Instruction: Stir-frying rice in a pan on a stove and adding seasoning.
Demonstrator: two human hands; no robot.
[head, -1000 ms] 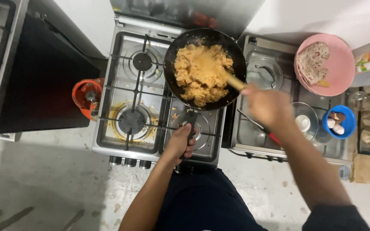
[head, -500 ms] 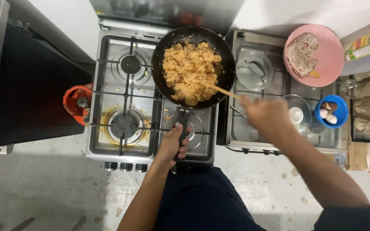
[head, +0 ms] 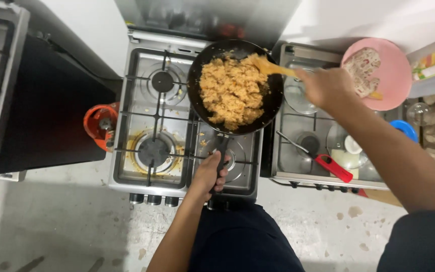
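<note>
The right hand (head: pixel 328 88) has swung the wooden spoon (head: pixel 270 67) to the pan's (head: pixel 235 85) upper right rim — fingers clenched; the left hand (head: pixel 211 171) grips the handle (head: pixel 222 151) — rice (head: pixel 232 90) turned.

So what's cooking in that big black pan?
A person stands at a gas stove with a black frying pan full of clumpy orange-yellow rice. The left hand grips the pan's handle, and the right hand holds a wooden spatula whose blade rests at the far edge of the food. On a second stove to the right lie a glass lid and a red-handled tool, with a pink plate behind them.
</note>
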